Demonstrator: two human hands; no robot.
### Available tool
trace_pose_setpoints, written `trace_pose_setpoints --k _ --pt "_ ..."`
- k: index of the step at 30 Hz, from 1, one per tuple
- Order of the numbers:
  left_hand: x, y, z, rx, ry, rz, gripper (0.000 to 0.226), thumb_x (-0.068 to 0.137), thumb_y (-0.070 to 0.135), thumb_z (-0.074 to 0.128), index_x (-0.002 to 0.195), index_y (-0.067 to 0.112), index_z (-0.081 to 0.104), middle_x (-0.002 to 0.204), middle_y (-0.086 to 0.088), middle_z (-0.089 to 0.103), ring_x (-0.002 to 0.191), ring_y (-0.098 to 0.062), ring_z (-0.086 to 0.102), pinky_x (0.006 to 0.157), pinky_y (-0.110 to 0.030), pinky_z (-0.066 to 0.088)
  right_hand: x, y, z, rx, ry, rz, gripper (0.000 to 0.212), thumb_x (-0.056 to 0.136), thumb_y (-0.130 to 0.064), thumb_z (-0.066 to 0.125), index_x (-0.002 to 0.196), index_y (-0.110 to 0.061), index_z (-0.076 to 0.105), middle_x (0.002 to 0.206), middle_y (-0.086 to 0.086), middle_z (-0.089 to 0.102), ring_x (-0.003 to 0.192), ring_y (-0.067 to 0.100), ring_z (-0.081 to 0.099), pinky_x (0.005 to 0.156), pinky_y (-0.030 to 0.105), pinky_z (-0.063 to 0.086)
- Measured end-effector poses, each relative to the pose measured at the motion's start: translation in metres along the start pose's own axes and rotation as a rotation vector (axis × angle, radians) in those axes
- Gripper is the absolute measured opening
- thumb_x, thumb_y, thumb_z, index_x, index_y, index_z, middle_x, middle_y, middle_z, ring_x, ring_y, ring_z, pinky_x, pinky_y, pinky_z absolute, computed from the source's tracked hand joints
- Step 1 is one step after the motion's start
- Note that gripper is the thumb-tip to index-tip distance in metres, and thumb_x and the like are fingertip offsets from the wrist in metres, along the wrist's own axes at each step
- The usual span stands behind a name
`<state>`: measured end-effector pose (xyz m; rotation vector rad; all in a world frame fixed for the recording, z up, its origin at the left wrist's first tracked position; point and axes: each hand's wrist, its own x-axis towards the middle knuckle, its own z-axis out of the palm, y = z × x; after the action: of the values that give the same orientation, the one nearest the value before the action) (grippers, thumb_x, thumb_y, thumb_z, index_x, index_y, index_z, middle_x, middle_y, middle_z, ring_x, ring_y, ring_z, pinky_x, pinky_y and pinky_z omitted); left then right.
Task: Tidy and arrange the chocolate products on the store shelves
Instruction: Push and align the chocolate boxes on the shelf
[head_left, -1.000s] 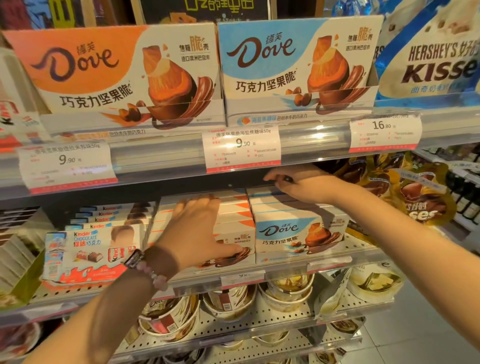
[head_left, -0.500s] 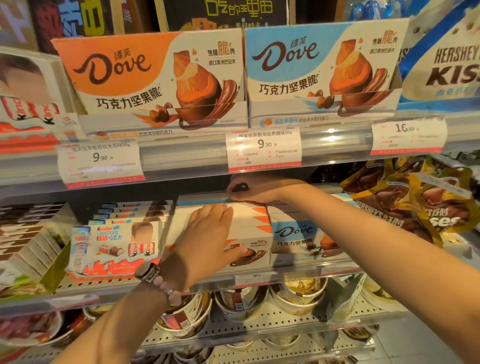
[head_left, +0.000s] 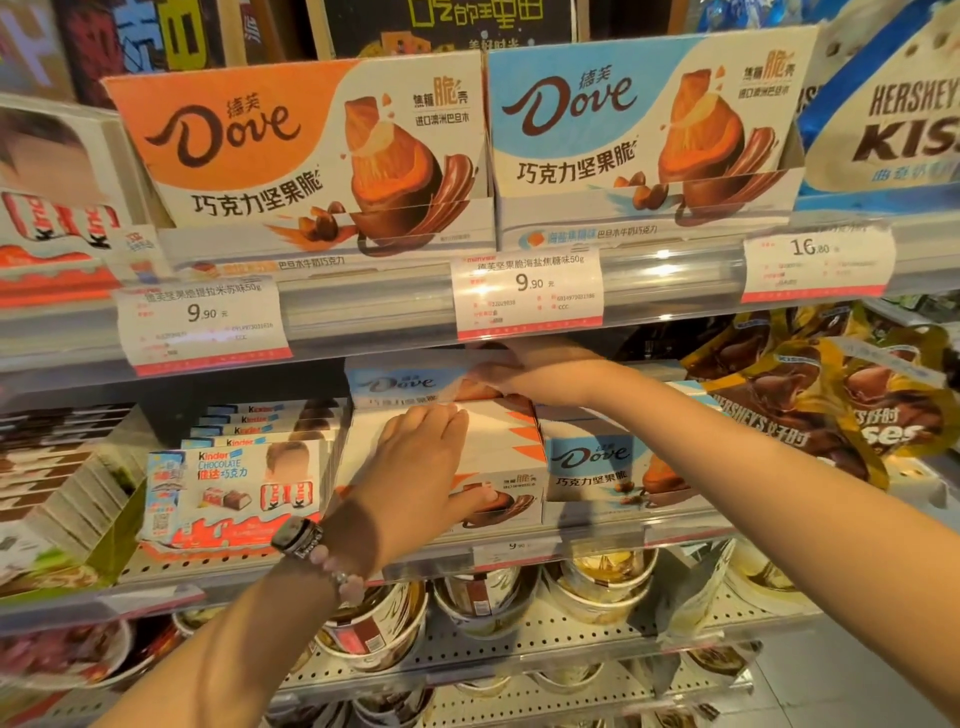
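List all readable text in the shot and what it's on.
"Dove": orange display box
"Dove": blue display box
"HERSHEY'S KIS", cut off: white bag
"9.90": left price tag
"9.90": middle price tag
"16.80": right price tag
"kinder CHOCOLATE": Kinder box
Tag fine print: too small to read.

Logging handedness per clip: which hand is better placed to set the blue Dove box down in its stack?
Right. The right hand already grips the blue Dove box above the orange stack; the left hand rests flat there, steadying it.
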<state>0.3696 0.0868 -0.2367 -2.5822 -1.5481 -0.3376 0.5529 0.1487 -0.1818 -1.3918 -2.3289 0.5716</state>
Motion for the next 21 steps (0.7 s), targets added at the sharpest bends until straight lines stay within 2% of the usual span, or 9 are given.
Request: trace_pose_setpoints --k 3,5,9,11,13,15,17,19,21 --pt "-0.001 -0.001 0.000 -0.006 0.001 -0.006 0.077 0.084 0.063 0.047 0.144 0.020 0.026 0.144 0.002 0.033 0.128 -0.017 0.027 0.109 -0.032 0.023 -0.018 0.004 -0.006 0.160 0.146 -0.074 0.037 0.093 -0.030 0.055 0.129 -0.022 0.054 0.127 -0.003 0.059 0.120 0.016 0.052 0.104 0.033 0.040" --pt "0.001 -0.002 -0.001 -0.025 0.004 -0.014 0.076 0.082 0.064 0.049 0.142 0.022 0.029 0.139 0.003 0.037 0.124 -0.016 0.030 0.105 -0.032 0.027 -0.034 0.011 -0.013 0.196 0.213 -0.107 0.028 0.094 -0.023 0.056 0.121 -0.026 0.060 0.121 -0.001 0.063 0.116 0.019 0.055 0.101 0.032 0.042" --pt "0.011 0.001 -0.009 -0.027 -0.010 -0.064 0.078 0.066 0.080 0.040 0.125 0.029 0.042 0.119 0.007 0.045 0.106 -0.012 0.037 0.086 -0.030 0.032 -0.058 0.027 -0.027 0.119 0.322 -0.091 0.015 0.092 -0.025 0.055 0.103 -0.031 0.065 0.102 0.032 0.064 0.098 0.041 0.061 0.087 0.054 0.046" --pt "0.019 0.007 -0.010 -0.014 0.011 -0.076 0.081 0.060 0.085 0.032 0.118 0.029 0.044 0.115 0.006 0.049 0.104 -0.014 0.042 0.085 -0.032 0.032 -0.070 0.035 -0.034 0.110 0.402 -0.091 0.035 0.087 -0.034 0.055 0.101 -0.005 0.070 0.093 0.031 0.066 0.082 0.020 0.066 0.078 0.034 0.053" --pt "0.030 0.016 -0.006 -0.029 0.011 -0.059 0.080 0.063 0.083 0.039 0.119 0.027 0.044 0.118 0.004 0.052 0.107 -0.017 0.046 0.088 -0.033 0.034 -0.084 0.039 -0.039 0.060 0.456 -0.134 0.025 0.090 -0.023 0.058 0.100 -0.001 0.066 0.092 0.012 0.070 0.079 0.000 0.060 0.072 0.010 0.045" --pt "0.044 0.025 -0.001 -0.072 -0.064 -0.018 0.078 0.067 0.080 0.047 0.123 0.026 0.042 0.122 0.003 0.051 0.109 -0.018 0.046 0.085 -0.032 0.031 -0.095 0.044 -0.044 0.005 0.487 -0.143 0.008 0.091 -0.009 0.058 0.096 -0.012 0.063 0.084 -0.008 0.063 0.080 -0.003 0.056 0.070 0.004 0.039" --pt "0.055 0.032 0.003 -0.137 -0.157 0.006 0.078 0.069 0.078 0.051 0.128 0.028 0.039 0.127 0.003 0.049 0.113 -0.018 0.044 0.083 -0.032 0.028 -0.104 0.046 -0.050 -0.042 0.534 -0.162 0.018 0.090 -0.005 0.059 0.087 -0.023 0.054 0.079 -0.022 0.051 0.076 -0.011 0.053 0.067 -0.001 0.034" --pt "0.061 0.035 0.006 -0.160 -0.186 0.011 0.080 0.070 0.076 0.052 0.133 0.029 0.036 0.132 0.003 0.047 0.119 -0.020 0.042 0.088 -0.036 0.030 -0.111 0.052 -0.053 -0.048 0.545 -0.158 0.017 0.090 -0.006 0.058 0.097 -0.021 0.057 0.089 -0.015 0.058 0.085 -0.011 0.052 0.074 -0.002 0.034" --pt "0.063 0.033 0.009 -0.158 -0.169 0.015 0.078 0.071 0.074 0.053 0.134 0.032 0.035 0.136 0.005 0.045 0.123 -0.020 0.040 0.095 -0.040 0.031 -0.114 0.060 -0.057 -0.049 0.545 -0.147 0.020 0.091 -0.010 0.056 0.111 -0.006 0.060 0.105 0.000 0.064 0.101 0.006 0.057 0.084 0.007 0.039"
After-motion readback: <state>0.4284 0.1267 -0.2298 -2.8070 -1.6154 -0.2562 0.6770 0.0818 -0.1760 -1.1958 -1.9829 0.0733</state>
